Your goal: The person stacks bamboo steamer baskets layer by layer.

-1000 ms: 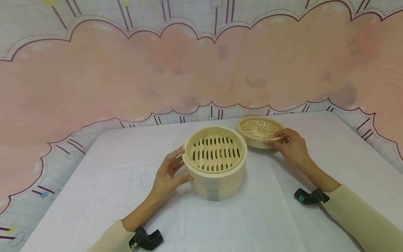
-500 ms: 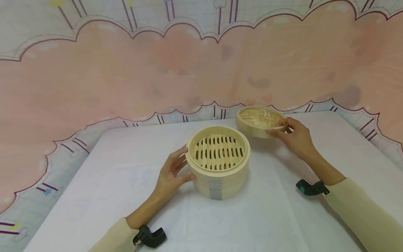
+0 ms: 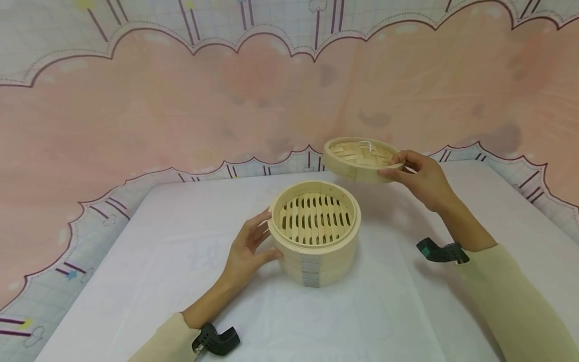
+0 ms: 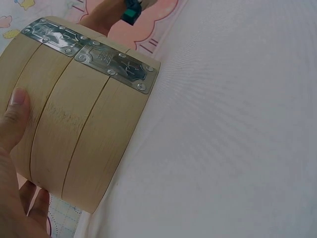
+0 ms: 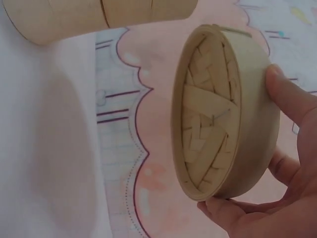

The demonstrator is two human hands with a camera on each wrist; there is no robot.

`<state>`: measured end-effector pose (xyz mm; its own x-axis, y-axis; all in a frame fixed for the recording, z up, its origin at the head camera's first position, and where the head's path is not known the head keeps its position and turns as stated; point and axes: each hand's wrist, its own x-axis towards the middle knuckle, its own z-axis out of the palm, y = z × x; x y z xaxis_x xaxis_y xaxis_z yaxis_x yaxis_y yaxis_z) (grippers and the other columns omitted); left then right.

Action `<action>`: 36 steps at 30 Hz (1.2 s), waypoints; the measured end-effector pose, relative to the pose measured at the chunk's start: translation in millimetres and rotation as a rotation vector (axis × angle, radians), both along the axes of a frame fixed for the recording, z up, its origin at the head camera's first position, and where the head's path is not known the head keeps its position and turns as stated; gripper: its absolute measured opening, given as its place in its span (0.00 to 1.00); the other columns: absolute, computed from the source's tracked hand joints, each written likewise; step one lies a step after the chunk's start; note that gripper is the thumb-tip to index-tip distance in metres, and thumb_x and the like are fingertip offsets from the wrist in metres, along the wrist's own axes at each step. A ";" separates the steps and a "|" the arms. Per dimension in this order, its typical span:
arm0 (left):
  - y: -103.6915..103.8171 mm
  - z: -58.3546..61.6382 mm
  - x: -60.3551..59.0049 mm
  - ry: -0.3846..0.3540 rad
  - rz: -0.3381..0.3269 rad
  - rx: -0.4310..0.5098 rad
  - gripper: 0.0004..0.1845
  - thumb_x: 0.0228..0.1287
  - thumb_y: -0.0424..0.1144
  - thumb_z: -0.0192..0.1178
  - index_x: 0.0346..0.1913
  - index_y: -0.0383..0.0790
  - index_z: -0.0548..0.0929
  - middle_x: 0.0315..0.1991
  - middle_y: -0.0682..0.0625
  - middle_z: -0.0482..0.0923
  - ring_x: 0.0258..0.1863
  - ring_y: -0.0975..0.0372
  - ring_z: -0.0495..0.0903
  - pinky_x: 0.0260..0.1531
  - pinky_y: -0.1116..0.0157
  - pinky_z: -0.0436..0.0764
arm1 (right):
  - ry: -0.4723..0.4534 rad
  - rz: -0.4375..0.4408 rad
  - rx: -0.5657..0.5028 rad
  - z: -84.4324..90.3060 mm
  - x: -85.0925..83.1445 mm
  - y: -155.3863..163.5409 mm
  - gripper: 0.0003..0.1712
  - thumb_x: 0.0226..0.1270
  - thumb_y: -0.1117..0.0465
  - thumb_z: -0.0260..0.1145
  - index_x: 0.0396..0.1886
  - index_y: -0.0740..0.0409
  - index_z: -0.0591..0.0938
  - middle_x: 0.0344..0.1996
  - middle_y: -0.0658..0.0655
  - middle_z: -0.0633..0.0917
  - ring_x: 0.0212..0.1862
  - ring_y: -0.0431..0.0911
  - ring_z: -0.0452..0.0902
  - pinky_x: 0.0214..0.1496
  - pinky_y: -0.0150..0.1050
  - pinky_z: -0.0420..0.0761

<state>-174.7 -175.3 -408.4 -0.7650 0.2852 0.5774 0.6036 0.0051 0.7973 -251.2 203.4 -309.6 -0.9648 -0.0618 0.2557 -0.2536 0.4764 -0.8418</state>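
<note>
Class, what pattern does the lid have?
The lid has a woven crisscross, clearest in the right wrist view.

White-covered table [image 3: 362,322]; behind, pink backdrop [image 3: 203,110], scalloped pale border [image 3: 276,17].

Bamboo steamer [image 4: 74,114] fills the left side, slanted in frame, wall toward camera, lower edge against white counter [image 4: 228,129]. Dark seams split the wall into bands; scuffed patch mid-wall. Two riveted, embossed metal plates [image 4: 118,65] sit end to end across the bands. Left hand [image 4: 14,198] grips from the left edge: thumb [image 4: 16,111] on the wall, fingers [image 4: 38,207] at the steamer's lower left. Right wrist [image 4: 103,17] behind, cut off by top edge, with dark, teal-patched device [image 4: 131,12]. Pink printed backdrop [image 4: 141,34] behind.
</note>
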 end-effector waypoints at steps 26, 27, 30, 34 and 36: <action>-1.7 1.3 -0.1 0.030 -0.012 -0.002 0.42 0.48 0.29 0.72 0.67 0.34 0.62 0.71 0.43 0.57 0.66 0.48 0.63 0.65 0.55 0.66 | 0.039 0.209 -0.081 5.8 22.9 -15.5 0.17 0.61 0.61 0.70 0.43 0.65 0.74 0.54 0.55 0.72 0.55 0.49 0.71 0.49 0.26 0.79; -1.6 1.3 -0.1 0.031 -0.012 -0.003 0.42 0.48 0.29 0.71 0.67 0.34 0.62 0.71 0.42 0.57 0.66 0.48 0.64 0.65 0.55 0.66 | 0.044 0.215 -0.080 5.2 23.0 -15.8 0.17 0.61 0.62 0.70 0.43 0.65 0.74 0.54 0.55 0.72 0.55 0.47 0.70 0.50 0.26 0.78; -1.4 1.7 -0.5 0.030 -0.013 -0.004 0.42 0.48 0.30 0.71 0.67 0.34 0.62 0.71 0.42 0.57 0.67 0.48 0.64 0.65 0.56 0.67 | 0.062 0.238 -0.065 3.9 23.1 -16.7 0.17 0.61 0.62 0.71 0.43 0.65 0.74 0.55 0.55 0.72 0.56 0.46 0.69 0.56 0.29 0.76; -1.0 2.4 -0.7 0.026 -0.013 -0.007 0.42 0.48 0.30 0.72 0.67 0.35 0.62 0.71 0.42 0.57 0.67 0.49 0.63 0.65 0.55 0.66 | 0.072 0.271 -0.056 3.2 23.9 -18.5 0.17 0.60 0.62 0.71 0.43 0.65 0.74 0.58 0.57 0.71 0.62 0.49 0.66 0.65 0.43 0.71; -0.9 2.6 -0.6 0.018 -0.014 -0.003 0.43 0.48 0.31 0.72 0.67 0.35 0.62 0.71 0.43 0.57 0.67 0.49 0.63 0.65 0.56 0.66 | 0.070 0.279 -0.057 3.1 24.6 -19.6 0.17 0.60 0.63 0.71 0.43 0.65 0.74 0.60 0.58 0.71 0.65 0.51 0.63 0.66 0.50 0.68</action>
